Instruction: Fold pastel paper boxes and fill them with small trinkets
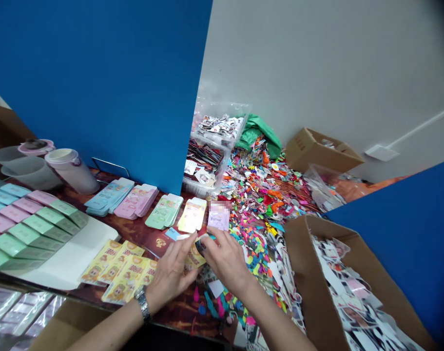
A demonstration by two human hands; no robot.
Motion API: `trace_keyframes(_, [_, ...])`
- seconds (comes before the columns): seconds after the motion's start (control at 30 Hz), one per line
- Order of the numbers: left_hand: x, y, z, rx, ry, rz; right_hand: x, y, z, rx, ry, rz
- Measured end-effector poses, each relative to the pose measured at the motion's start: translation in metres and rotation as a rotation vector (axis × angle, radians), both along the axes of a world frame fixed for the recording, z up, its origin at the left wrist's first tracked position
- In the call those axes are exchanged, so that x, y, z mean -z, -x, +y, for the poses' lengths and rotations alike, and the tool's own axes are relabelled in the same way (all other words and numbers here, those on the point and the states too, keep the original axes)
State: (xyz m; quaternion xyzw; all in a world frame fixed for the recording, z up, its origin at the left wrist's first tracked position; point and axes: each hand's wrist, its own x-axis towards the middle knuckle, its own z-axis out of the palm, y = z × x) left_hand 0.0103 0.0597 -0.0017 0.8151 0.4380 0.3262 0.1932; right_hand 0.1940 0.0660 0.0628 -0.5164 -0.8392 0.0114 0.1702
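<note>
My left hand (pixel 172 270), with a metal wristwatch (pixel 142 304) on its wrist, and my right hand (pixel 225 258) meet over a small yellow printed card (pixel 195 257). Both hands pinch its edges, and my fingers hide most of it. A lilac card (pixel 219 217) stands just beyond my right fingers. A small blue label (pixel 172 234) lies near my left fingertips. Flat yellow printed sheets (pixel 118 275) lie left of my left hand. Beyond them stand small stacks of folded blue (pixel 110 196), pink (pixel 137 201), green (pixel 164 211) and yellow (pixel 191 215) paper boxes.
Rows of folded boxes (pixel 26 226) sit on a white board (pixel 81 258) at left. Colourful paper scraps (pixel 260 195) are heaped right of my hands. An open cardboard box (pixel 302 263) of cut-out pictures stands at lower right. Plastic bins (pixel 218 127) and blue partitions (pixel 97 83) stand beyond.
</note>
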Motion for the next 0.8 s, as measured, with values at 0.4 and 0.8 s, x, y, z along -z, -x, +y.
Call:
trace_keyframes(0.4, [0.004,0.000,0.001,-0.032,0.046,-0.032,-0.002,0.001,0.003,0.059,0.066,0.283])
trace_keyframes(0.8, [0.001,0.001,0.003,0.042,0.099,-0.183,0.010,-0.001,-0.011,0.065,0.161,0.621])
